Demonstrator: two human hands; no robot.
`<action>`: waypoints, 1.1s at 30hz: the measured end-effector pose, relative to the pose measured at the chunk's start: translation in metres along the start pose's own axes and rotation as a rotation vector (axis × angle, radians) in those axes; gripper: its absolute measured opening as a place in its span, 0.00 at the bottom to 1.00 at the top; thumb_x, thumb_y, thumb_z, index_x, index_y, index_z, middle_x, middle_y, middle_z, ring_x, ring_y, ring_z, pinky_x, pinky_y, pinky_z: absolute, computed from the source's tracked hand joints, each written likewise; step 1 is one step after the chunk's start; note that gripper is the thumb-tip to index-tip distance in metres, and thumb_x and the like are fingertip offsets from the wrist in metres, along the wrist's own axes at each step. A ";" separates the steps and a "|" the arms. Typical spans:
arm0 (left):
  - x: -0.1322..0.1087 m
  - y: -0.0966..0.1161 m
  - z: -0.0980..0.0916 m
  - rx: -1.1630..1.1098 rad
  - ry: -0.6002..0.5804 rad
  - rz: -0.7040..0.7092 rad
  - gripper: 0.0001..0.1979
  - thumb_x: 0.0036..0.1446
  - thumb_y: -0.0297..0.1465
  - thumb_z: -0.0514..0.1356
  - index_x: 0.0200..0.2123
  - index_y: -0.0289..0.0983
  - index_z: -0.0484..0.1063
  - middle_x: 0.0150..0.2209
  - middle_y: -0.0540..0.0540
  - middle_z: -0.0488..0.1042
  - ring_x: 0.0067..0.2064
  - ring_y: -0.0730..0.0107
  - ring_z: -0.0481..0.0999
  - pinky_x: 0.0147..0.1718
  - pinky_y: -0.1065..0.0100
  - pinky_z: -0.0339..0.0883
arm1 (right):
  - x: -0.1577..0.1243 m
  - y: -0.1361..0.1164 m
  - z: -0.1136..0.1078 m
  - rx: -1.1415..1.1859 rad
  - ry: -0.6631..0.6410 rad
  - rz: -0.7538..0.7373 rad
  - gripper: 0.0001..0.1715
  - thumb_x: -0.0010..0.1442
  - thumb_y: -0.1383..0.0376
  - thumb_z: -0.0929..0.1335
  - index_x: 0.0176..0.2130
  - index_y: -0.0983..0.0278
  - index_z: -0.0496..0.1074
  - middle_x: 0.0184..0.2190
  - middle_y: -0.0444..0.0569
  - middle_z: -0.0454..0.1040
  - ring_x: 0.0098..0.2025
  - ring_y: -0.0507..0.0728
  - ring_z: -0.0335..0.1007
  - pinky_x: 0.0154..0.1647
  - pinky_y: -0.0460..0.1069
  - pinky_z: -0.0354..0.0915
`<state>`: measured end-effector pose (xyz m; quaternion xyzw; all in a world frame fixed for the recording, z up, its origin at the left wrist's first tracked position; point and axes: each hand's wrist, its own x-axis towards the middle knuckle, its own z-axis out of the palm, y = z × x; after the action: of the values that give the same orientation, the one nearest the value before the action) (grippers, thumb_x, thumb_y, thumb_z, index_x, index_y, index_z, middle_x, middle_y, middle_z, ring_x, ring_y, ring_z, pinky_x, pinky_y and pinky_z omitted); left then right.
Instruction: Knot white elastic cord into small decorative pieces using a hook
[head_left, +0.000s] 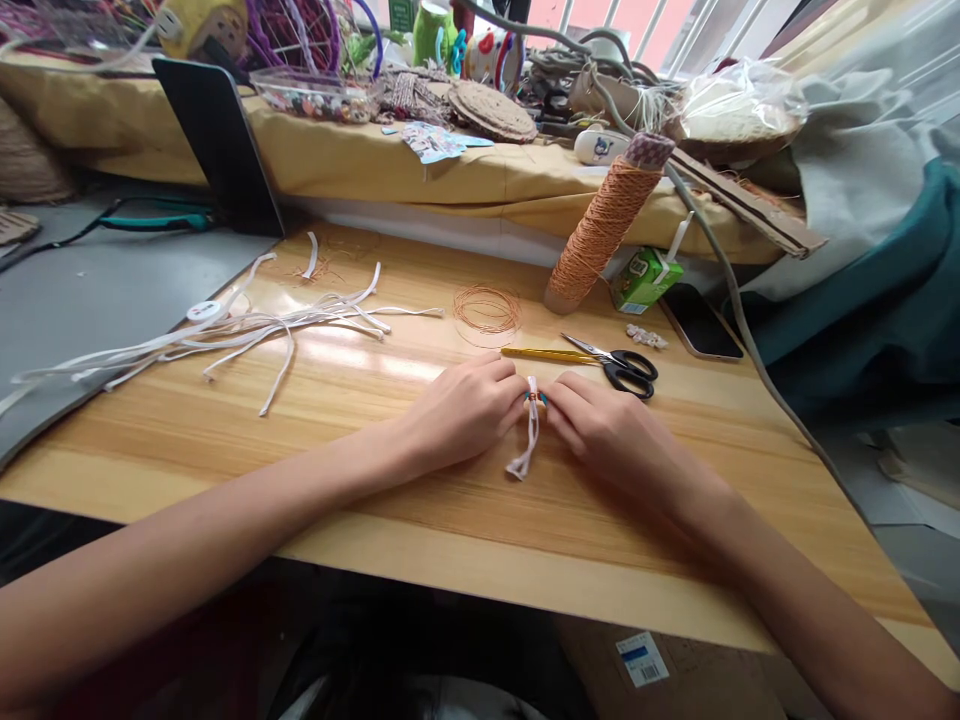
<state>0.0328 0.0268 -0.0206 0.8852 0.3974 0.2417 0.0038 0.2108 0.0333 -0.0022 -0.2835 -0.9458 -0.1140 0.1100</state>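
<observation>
My left hand and my right hand rest on the wooden table, fingertips pinched together from both sides on a small bundle of white strips. The bundle is bound near its top with orange wire and something teal. Its loose ends lie on the wood, pointing toward me. Both hands are closed on it.
Black-handled scissors and a yellow pencil lie just beyond my hands. A coil of orange wire, a leaning cone of orange thread, a green carton and a phone stand behind. Loose white strips spread left beside a grey mat.
</observation>
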 end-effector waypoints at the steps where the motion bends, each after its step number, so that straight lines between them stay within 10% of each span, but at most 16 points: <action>1: 0.000 0.001 0.000 0.000 0.005 0.005 0.13 0.58 0.28 0.48 0.28 0.31 0.70 0.27 0.43 0.70 0.31 0.69 0.67 0.30 0.69 0.62 | 0.000 0.000 0.001 -0.014 -0.001 0.005 0.17 0.62 0.68 0.55 0.28 0.69 0.68 0.24 0.50 0.68 0.27 0.54 0.63 0.27 0.48 0.57; 33: -0.004 0.013 -0.003 -0.087 0.004 -0.111 0.15 0.55 0.25 0.49 0.20 0.31 0.70 0.22 0.43 0.69 0.28 0.68 0.67 0.31 0.65 0.63 | 0.001 -0.015 0.005 -0.121 0.156 0.124 0.17 0.55 0.71 0.60 0.18 0.66 0.66 0.17 0.46 0.65 0.18 0.49 0.55 0.20 0.46 0.48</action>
<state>0.0386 0.0147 -0.0165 0.8604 0.4348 0.2600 0.0548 0.2005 0.0234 -0.0089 -0.3378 -0.9064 -0.1857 0.1729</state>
